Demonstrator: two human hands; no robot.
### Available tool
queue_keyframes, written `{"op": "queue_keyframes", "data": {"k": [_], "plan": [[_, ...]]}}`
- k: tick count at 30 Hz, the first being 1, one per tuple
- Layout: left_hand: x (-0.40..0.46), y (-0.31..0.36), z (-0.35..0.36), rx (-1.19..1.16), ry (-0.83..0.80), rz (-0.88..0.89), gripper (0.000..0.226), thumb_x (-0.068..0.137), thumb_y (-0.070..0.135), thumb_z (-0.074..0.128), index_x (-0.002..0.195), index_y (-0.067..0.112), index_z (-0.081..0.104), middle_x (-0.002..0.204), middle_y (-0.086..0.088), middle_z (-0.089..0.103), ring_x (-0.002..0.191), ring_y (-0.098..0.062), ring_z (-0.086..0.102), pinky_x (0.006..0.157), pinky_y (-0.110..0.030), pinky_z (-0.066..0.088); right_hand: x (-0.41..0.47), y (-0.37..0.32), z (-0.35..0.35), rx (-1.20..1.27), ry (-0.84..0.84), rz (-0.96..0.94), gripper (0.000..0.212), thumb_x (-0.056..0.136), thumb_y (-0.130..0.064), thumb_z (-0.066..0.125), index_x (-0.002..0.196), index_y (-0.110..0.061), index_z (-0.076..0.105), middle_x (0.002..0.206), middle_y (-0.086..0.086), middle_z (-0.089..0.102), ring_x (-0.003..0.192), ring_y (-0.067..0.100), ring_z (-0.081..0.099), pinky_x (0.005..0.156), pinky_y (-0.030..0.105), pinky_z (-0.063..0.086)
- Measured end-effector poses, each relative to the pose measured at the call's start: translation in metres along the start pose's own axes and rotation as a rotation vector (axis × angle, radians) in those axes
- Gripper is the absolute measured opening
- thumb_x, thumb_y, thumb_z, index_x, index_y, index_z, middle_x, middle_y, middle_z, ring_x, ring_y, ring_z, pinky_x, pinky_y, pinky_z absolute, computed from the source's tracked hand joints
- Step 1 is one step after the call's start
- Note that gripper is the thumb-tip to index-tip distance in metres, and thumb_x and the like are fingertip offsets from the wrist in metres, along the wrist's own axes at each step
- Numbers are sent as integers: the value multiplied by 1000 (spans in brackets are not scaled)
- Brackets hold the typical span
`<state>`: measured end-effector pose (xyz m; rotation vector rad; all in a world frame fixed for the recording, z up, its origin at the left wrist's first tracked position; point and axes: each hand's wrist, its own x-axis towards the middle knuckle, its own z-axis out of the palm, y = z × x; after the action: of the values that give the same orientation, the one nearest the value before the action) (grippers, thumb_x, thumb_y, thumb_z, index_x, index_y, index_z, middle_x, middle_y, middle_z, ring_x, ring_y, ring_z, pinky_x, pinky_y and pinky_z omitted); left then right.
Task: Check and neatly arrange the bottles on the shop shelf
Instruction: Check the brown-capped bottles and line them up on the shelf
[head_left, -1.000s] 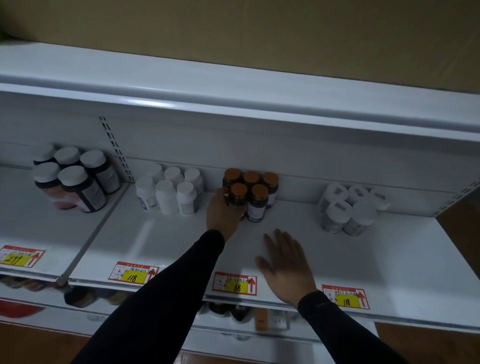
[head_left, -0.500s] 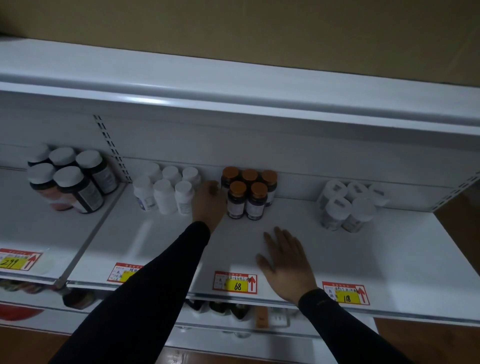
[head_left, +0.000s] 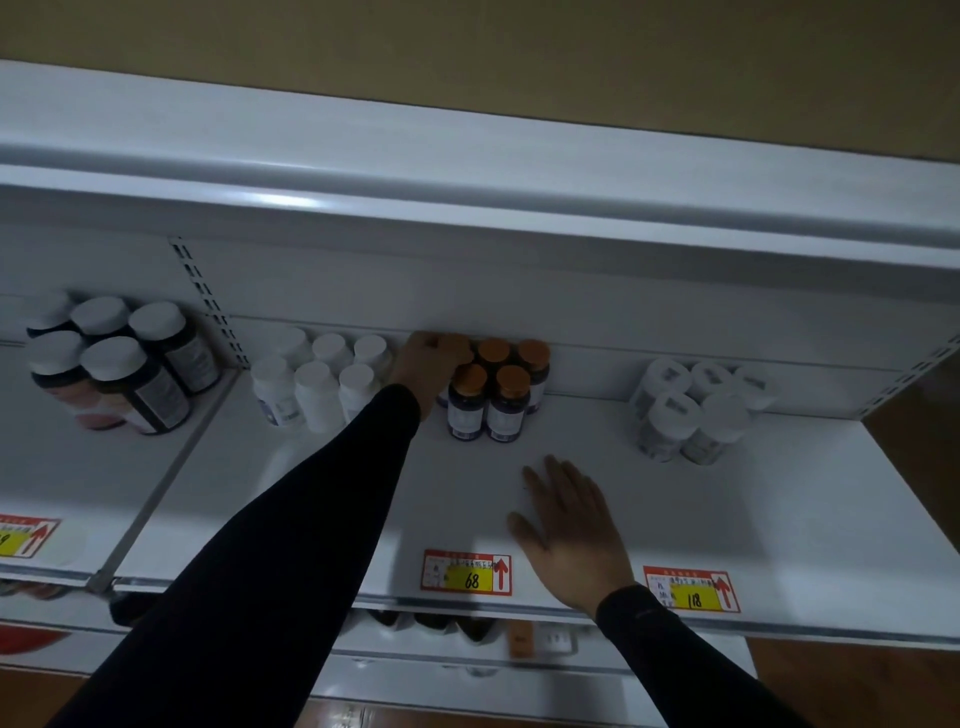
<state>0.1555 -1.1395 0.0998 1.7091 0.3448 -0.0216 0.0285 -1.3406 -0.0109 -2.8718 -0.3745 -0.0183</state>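
A cluster of dark bottles with orange caps (head_left: 491, 397) stands at the back of the white shelf (head_left: 805, 514). My left hand (head_left: 428, 366) reaches deep to the back-left bottle of that cluster and closes over its cap; that bottle is mostly hidden by the hand. My right hand (head_left: 571, 535) lies flat, fingers spread, on the bare shelf in front of the cluster, holding nothing. Small white bottles (head_left: 322, 384) stand just left of my left hand. Pale white-capped bottles (head_left: 693, 410) form a group to the right.
Larger dark bottles with white caps (head_left: 114, 364) sit on the neighbouring shelf section at far left. Red and yellow price tags (head_left: 467, 571) line the front edge. An upper shelf (head_left: 467, 171) overhangs above. More bottles stand on a lower shelf below.
My left hand has moved from the front-left of the orange-capped cluster up and back, onto the rear-left bottle. My right hand has stayed flat on the shelf.
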Motion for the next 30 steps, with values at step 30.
{"op": "queue_keyframes", "data": {"k": [30], "plan": [[-73, 30, -62, -248, 180, 72, 32, 92, 34, 66, 101, 4, 68, 97, -10, 71, 90, -24, 67, 78, -34, 56, 9, -16, -57, 450, -203, 121, 47, 106, -36, 34, 146, -13, 42, 154, 7, 38, 141, 19, 34, 113, 23, 20]]}}
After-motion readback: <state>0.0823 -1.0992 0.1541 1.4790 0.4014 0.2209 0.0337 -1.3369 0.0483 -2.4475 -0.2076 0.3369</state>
